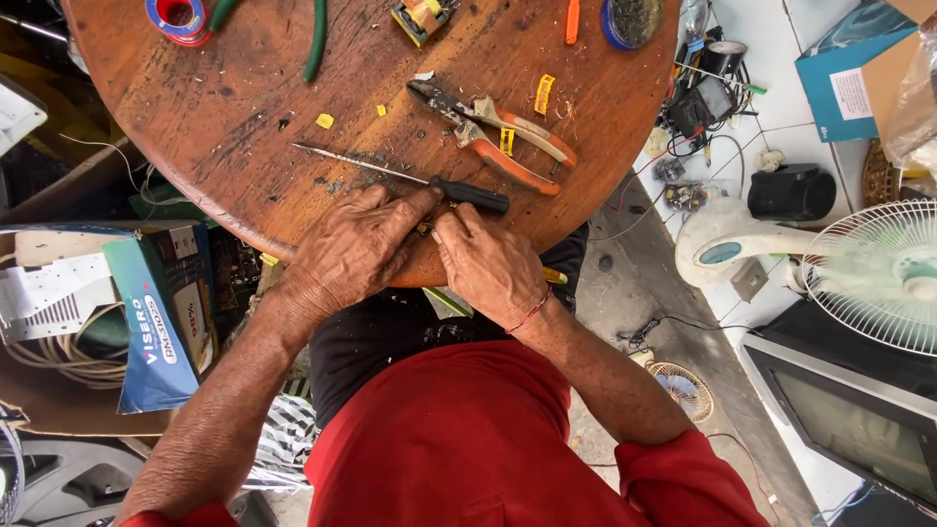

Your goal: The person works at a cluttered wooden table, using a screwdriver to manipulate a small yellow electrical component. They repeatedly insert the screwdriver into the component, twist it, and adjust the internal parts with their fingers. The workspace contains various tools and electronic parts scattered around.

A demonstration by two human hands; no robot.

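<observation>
My left hand (353,249) and my right hand (491,265) rest together at the near edge of a round wooden table (224,127). Their fingertips meet over a small part with a bit of yellow showing; the fingers hide most of it. Just beyond my fingers lies a screwdriver (410,176) with a black handle and a long thin shaft pointing left. Orange-handled pliers (498,137) lie past it. Small yellow scraps (325,121) are scattered on the wood.
Tape rolls (178,15), a green cable (314,44) and a small yellow-wrapped transformer (420,18) sit at the table's far side. A blue box (161,322) stands at the left. A white fan (869,268), a screen (849,420) and electronic clutter lie on the floor to the right.
</observation>
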